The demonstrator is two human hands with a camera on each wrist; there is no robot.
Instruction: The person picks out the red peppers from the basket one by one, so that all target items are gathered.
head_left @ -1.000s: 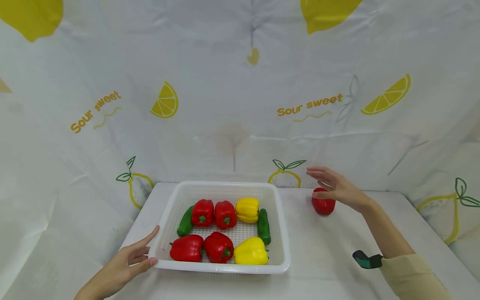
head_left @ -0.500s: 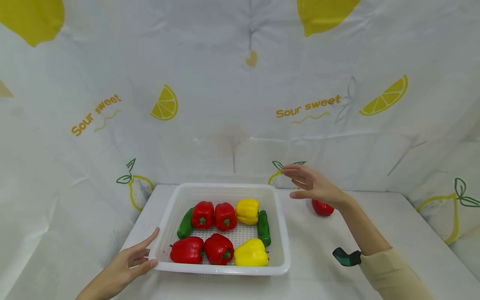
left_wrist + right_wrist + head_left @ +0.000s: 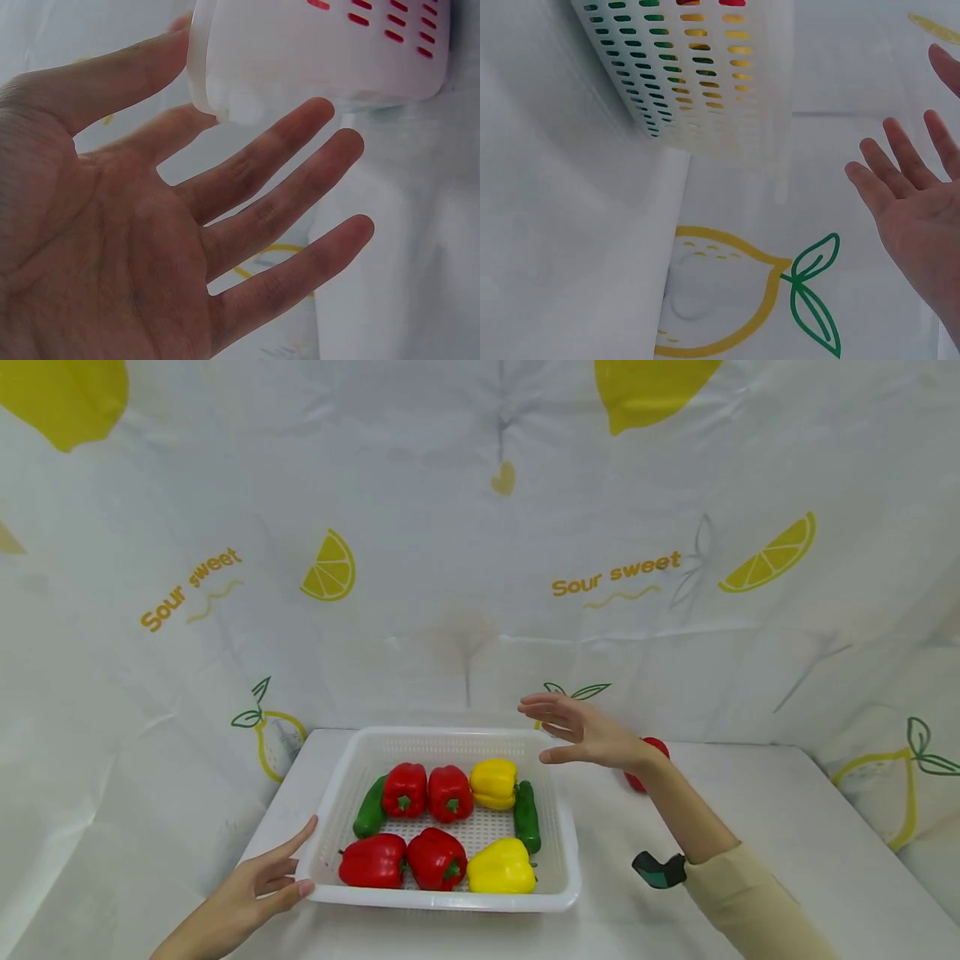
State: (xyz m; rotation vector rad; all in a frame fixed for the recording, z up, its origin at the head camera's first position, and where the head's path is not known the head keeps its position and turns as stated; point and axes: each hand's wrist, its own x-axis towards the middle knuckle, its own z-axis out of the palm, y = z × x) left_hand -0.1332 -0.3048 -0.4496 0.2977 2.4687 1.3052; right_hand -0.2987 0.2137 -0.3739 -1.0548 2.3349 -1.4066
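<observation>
A white plastic basket [image 3: 442,900] holds several red bell peppers [image 3: 437,858], two yellow bell peppers [image 3: 501,867] and two green cucumbers [image 3: 527,817]. At its left front corner, my left hand [image 3: 251,883] touches the rim with thumb and index finger. The left wrist view shows the other fingers of this hand [image 3: 142,217] spread and straight below the basket wall [image 3: 262,52]. Over the basket's right back corner hovers my right hand [image 3: 585,735], fingers extended and nothing held. Behind the right wrist, a red bell pepper [image 3: 657,746] on the table is partly hidden.
The basket stands on a white-covered table [image 3: 750,827]. A white curtain [image 3: 450,568] with lemon prints rises behind the table's back edge. A dark strap [image 3: 660,870] sticks out from the right sleeve [image 3: 738,893].
My right hand has moved left from above the lone red bell pepper to the basket's right back corner, holding nothing. The left hand has stayed at the basket corner.
</observation>
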